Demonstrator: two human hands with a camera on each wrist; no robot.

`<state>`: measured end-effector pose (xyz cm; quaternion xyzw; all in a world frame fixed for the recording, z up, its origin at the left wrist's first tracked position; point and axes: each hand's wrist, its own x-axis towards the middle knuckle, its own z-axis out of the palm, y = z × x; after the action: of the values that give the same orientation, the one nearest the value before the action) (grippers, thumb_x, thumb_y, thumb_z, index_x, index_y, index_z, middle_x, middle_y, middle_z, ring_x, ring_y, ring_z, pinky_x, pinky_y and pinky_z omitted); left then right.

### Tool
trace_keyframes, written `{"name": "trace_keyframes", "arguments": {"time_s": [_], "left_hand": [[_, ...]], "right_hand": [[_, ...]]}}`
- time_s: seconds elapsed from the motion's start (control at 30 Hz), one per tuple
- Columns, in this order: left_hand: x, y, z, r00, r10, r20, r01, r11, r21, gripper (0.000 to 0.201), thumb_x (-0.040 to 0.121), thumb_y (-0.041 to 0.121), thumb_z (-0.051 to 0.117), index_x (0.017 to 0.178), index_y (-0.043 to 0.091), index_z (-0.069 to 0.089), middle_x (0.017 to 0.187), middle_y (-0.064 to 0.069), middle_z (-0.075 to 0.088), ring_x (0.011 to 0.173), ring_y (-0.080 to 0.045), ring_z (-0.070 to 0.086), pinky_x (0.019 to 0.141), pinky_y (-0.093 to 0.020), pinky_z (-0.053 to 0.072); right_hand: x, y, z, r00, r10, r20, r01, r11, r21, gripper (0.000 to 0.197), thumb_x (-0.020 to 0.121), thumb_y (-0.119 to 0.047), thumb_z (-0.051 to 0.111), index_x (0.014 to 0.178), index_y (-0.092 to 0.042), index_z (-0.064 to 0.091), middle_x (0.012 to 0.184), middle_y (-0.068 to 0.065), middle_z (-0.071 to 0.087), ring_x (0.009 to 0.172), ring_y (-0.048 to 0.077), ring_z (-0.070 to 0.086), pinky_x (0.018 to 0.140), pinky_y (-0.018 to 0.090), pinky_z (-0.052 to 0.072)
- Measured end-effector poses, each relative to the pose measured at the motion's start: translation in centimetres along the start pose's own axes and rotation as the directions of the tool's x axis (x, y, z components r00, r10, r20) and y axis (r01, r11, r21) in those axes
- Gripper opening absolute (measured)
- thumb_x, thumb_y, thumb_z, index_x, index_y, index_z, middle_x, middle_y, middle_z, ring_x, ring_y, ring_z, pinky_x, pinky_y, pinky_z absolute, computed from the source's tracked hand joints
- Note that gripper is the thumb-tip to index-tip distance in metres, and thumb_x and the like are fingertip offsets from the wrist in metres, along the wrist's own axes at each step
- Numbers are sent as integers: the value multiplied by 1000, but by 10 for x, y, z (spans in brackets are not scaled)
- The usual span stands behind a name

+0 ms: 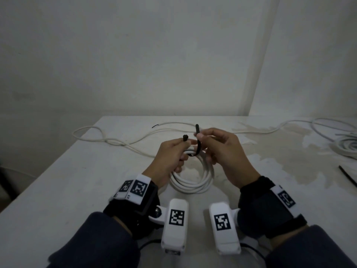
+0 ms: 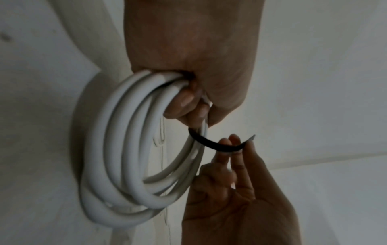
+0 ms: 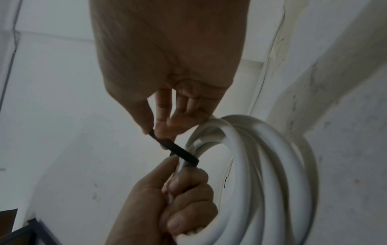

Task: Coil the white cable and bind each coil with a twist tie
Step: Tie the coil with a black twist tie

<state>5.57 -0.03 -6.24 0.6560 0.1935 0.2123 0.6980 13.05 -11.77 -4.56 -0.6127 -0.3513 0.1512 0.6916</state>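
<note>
A coil of white cable [image 1: 193, 182] is held above the table, its lower loops near the surface. My left hand [image 1: 172, 153] grips the top of the coil [image 2: 117, 149] and pinches one end of a black twist tie [image 1: 197, 149] between thumb and forefinger. The tie loops under the bundled strands. My right hand [image 1: 216, 146] pinches the tie's other end [image 3: 167, 144] between thumb and fingertips, pulling it upward beside the coil [image 3: 272, 165]. In the left wrist view the tie [image 2: 217, 145] curves from the bundle to the right fingers.
Loose white cable [image 1: 116, 140] trails across the far side of the white table [image 1: 77, 190]. Another cable coil [image 1: 345, 146] lies at the far right edge. A second black tie [image 1: 347, 176] lies near the right edge. Walls stand close behind and to the right.
</note>
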Motion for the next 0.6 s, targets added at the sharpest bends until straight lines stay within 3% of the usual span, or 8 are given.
{"name": "trace_keyframes", "arguments": {"time_s": [0.1,0.2,0.33,0.47,0.6], "left_hand": [[-3,1,2,998,52,28,-53,998,24,19,98,22,51,90,13,66,43,12,39,36,-2,28,35,-15,22],[-3,1,3,996,81,31,-83,996,44,22,97,23,52,101,10,70,47,8,38,38,-3,28,37,-16,22],[-5,3,4,994,104,42,-107,992,60,20,95,23,54,99,12,70,45,10,40,38,-3,28,38,-17,21],[-8,4,4,992,109,62,-113,991,66,18,96,22,53,87,18,68,42,13,40,36,-2,27,37,-16,20],[-9,6,5,992,111,63,-116,991,75,17,96,21,52,91,16,68,40,13,39,36,-2,27,37,-17,19]], "right_hand": [[1,1,-3,1000,-1,30,2,999,-35,21,86,-7,67,105,-13,71,57,11,47,47,9,43,45,10,35],[0,1,-3,998,6,65,-3,998,-55,32,85,0,65,115,-12,69,46,-1,45,44,4,45,50,8,36],[-2,-1,-5,997,5,77,-1,999,-47,32,87,4,62,116,-7,66,38,-11,39,36,0,42,48,6,37],[0,0,-4,996,1,90,2,999,-36,29,86,3,62,112,-10,70,47,-2,45,51,4,54,60,8,43],[0,0,-5,994,20,109,-19,1000,-14,29,88,6,59,114,-4,67,41,-11,47,48,-4,55,54,7,40]]}}
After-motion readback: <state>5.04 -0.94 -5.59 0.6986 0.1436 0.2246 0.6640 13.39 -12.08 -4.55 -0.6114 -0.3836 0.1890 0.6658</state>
